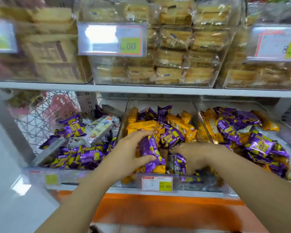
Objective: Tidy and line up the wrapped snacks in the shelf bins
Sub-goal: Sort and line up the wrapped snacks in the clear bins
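Observation:
Three clear bins sit side by side on the lower shelf. The middle bin holds a jumble of orange and purple wrapped snacks. My left hand grips a purple and yellow snack pack over the front of that bin, thumb under it and fingers over its top. My right hand reaches down among the packs at the bin's front; its fingertips are blurred and buried. The left bin holds purple and silver packs. The right bin holds purple and orange ones.
A white shelf board runs above, carrying clear boxes of wrapped cakes with price tags. A price label hangs on the middle bin's front. An orange ledge lies below. A wire rack stands at left.

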Tool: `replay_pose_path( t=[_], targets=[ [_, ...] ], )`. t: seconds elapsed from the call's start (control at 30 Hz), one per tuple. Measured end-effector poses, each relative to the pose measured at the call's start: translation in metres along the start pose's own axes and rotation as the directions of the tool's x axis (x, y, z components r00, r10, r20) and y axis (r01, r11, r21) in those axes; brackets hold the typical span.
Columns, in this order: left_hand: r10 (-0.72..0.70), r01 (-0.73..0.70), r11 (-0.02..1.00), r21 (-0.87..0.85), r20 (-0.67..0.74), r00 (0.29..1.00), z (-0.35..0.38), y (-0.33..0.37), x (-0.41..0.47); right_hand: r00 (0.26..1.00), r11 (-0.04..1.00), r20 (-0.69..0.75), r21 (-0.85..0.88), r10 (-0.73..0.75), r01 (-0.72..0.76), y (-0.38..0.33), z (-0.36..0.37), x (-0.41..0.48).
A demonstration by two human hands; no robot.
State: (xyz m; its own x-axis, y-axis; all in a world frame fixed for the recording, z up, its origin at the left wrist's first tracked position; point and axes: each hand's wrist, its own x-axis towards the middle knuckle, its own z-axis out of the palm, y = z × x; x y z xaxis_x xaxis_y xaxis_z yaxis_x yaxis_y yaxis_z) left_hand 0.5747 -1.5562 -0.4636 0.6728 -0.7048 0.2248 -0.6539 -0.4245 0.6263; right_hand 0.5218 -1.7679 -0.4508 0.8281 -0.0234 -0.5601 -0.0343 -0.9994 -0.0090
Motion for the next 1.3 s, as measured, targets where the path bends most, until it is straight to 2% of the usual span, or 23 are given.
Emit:
replay_pose_path(
  t=[0.27, 0.33, 0.4, 0.47, 0.53, 0.63, 0.7, 0.77, 0.93, 1.03, 1.13, 1.23, 1.3],
  targets=[
    [-0.001, 0.000, 1.000, 0.017, 0.024, 1.000, 0.000, -0.002, 0.000, 1.000, 1.000, 0.004, -0.026, 0.007, -0.007, 0.000, -0.001, -0.004],
    [0.004, -0.004, 1.000, 0.012, 0.019, 1.000, 0.001, -0.001, 0.001, 0.992, 1.000, -0.129, 0.007, -0.014, 0.015, -0.002, -0.001, -0.010],
    [0.008, -0.008, 1.000, 0.017, 0.002, 1.000, 0.002, 0.001, 0.003, 0.940, 0.999, -0.336, -0.010, -0.051, 0.051, -0.002, -0.002, -0.021],
    [0.019, -0.019, 1.000, 0.005, -0.024, 1.000, 0.007, 0.008, 0.006, 0.838, 0.992, -0.540, 0.042, -0.076, 0.117, 0.002, 0.000, -0.034],
    [0.045, -0.046, 0.999, -0.004, -0.065, 0.997, 0.014, 0.020, 0.012, 0.715, 0.953, -0.698, 0.195, -0.031, 0.231, 0.009, 0.006, -0.050],
    [0.097, -0.098, 0.995, 0.004, -0.159, 0.982, 0.030, 0.046, 0.025, 0.447, 0.897, -0.890, 0.271, 0.095, 0.349, 0.032, 0.023, -0.070],
    [0.140, -0.137, 0.990, 0.028, -0.208, 0.968, 0.043, 0.070, 0.038, 0.307, 0.888, -0.930, 0.306, 0.203, 0.342, 0.052, 0.035, -0.082],
    [0.192, -0.183, 0.981, 0.061, -0.209, 0.959, 0.059, 0.096, 0.051, 0.213, 0.882, -0.930, 0.354, 0.298, 0.311, 0.072, 0.045, -0.092],
    [0.284, -0.258, 0.948, 0.185, -0.134, 0.949, 0.107, 0.141, 0.091, 0.067, 0.830, -0.862, 0.503, 0.503, 0.240, 0.125, 0.064, -0.099],
    [0.279, -0.254, 0.951, 0.177, -0.134, 0.951, 0.128, 0.160, 0.114, 0.043, 0.689, -0.722, 0.675, 0.691, 0.263, 0.151, 0.068, -0.095],
    [0.230, -0.210, 0.964, 0.164, -0.114, 0.966, 0.141, 0.169, 0.136, 0.090, 0.571, -0.623, 0.758, 0.777, 0.314, 0.167, 0.068, -0.090],
    [0.192, -0.198, 0.938, 0.286, 0.050, 0.980, 0.151, 0.168, 0.151, 0.229, 0.617, -0.650, 0.760, 0.724, 0.206, 0.174, 0.073, -0.090],
    [0.188, -0.248, 0.875, 0.415, 0.181, 0.965, 0.155, 0.166, 0.152, 0.258, 0.696, -0.706, 0.703, 0.659, 0.145, 0.174, 0.078, -0.093]
  ],
)
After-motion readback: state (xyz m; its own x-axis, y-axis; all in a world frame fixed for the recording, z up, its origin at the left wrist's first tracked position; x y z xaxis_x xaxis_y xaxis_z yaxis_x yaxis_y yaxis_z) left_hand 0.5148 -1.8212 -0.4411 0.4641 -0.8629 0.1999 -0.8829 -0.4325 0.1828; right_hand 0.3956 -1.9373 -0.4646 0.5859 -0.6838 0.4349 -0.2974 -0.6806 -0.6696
